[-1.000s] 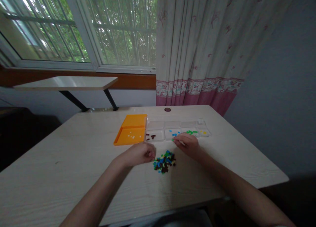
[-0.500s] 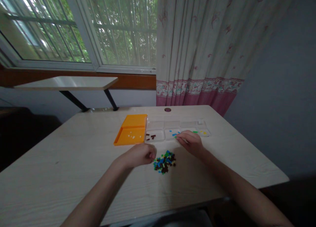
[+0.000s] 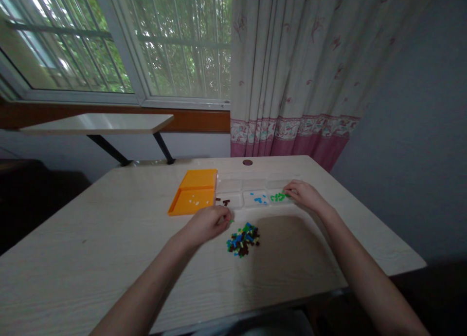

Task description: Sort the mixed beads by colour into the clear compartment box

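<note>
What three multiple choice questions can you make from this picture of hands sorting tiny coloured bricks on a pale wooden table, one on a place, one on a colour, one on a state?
1. Where does the loose heap of mixed small plastic bricks lie?
A. On the pale wooden table, nearer the person than the clear plastic compartment tray
B. Inside the orange plastic box
C. On the window sill

2. What colour are the bricks in the compartment beside the right hand?
A. Red
B. Green
C. White

3. How does the left hand look?
A. Flat, palm up
B. Curled with fingers closed, beside the heap
C. Lifted high off the table

Answers: 1 A, the heap sits on bare tabletop in front of the tray. 2 B, the green bricks lie at that hand's fingertips. 3 B, its fingers are bunched low by the heap; what they hold is too small to tell.
</note>
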{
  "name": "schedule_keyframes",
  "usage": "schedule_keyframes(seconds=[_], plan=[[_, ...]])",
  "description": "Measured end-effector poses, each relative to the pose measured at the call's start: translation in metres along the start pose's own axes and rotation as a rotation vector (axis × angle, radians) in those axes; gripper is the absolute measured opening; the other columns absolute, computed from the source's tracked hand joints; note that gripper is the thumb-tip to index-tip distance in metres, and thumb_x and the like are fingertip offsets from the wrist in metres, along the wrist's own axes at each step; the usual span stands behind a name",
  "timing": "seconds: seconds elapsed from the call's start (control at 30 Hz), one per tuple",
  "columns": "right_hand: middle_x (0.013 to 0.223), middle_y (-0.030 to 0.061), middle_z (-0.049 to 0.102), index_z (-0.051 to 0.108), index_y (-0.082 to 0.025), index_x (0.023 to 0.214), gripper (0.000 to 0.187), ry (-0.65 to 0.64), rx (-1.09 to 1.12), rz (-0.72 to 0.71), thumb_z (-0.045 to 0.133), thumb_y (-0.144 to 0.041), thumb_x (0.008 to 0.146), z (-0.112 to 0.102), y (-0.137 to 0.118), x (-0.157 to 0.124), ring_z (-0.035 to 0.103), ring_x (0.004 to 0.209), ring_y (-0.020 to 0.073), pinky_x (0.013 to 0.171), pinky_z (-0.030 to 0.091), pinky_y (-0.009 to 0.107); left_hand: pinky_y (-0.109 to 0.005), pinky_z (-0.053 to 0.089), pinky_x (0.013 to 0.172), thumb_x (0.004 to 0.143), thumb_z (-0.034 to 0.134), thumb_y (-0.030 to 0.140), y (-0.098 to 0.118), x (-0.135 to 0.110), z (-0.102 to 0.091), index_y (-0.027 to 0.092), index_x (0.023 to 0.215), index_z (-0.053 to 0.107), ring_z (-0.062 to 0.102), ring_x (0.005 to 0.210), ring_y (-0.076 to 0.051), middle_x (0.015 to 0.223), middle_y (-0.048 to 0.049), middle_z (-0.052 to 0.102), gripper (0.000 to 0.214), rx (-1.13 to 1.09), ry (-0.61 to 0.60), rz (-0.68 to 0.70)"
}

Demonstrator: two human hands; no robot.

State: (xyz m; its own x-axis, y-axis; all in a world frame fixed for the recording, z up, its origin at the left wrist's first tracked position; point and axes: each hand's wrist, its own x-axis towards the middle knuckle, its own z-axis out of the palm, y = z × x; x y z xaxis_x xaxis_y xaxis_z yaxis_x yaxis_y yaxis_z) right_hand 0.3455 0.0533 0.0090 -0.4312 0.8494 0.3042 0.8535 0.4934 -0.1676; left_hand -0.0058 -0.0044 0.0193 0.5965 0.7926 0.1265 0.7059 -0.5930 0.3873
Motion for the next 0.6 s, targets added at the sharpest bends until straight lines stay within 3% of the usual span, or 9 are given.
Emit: schedule_keyframes(seconds=[0.1,0.27,0.47,0.6], plan=[[0.087,0.0055,0.066,0.068,-0.020,0.087,0.020,-0.010,0.003,0.020,0.049,-0.024,0.083,-0.001,-0.002,0.000,0.061,0.080,0.0178,0.073,0.045,0.027,-0.019,0.037,0.057,0.078,0.046,0.020,-0.001,0.001,0.001,0.018,0.078,0.059,0.053,0.063,-0.011,0.071,-0.0007,0.060,0.013,-0.027,0.068,-0.004],[0.087,0.0054,0.067,0.068,-0.020,0.088,0.021,0.081,0.056,0.004,0.048,-0.025,0.083,0.001,-0.020,0.003,0.062,0.081,0.0177,0.074,0.046,0.027,-0.019,0.038,0.057,0.082,0.046,0.024,0.001,0.002,0.005,0.017,0.083,0.061,0.052,0.065,-0.011,0.074,-0.0018,0.060,0.017,-0.096,0.145,0.017],[0.084,0.0024,0.068,0.065,-0.021,0.091,0.019,0.102,0.174,-0.223,0.048,-0.028,0.085,0.027,-0.091,0.002,0.061,0.073,0.0121,0.066,0.045,0.021,-0.018,0.039,0.057,0.082,0.048,0.022,0.010,0.003,0.012,0.017,0.084,0.063,0.051,0.062,-0.009,0.074,-0.0021,0.061,0.016,-0.149,0.218,0.051],[0.074,0.0008,0.067,0.065,-0.022,0.091,0.018,0.140,0.216,-0.297,0.055,-0.032,0.081,0.037,-0.127,-0.002,0.060,0.064,0.0110,0.060,0.043,0.019,-0.018,0.039,0.059,0.082,0.048,0.020,0.013,0.004,0.016,0.017,0.084,0.063,0.052,0.064,-0.010,0.075,-0.0021,0.061,0.016,-0.164,0.224,0.076]])
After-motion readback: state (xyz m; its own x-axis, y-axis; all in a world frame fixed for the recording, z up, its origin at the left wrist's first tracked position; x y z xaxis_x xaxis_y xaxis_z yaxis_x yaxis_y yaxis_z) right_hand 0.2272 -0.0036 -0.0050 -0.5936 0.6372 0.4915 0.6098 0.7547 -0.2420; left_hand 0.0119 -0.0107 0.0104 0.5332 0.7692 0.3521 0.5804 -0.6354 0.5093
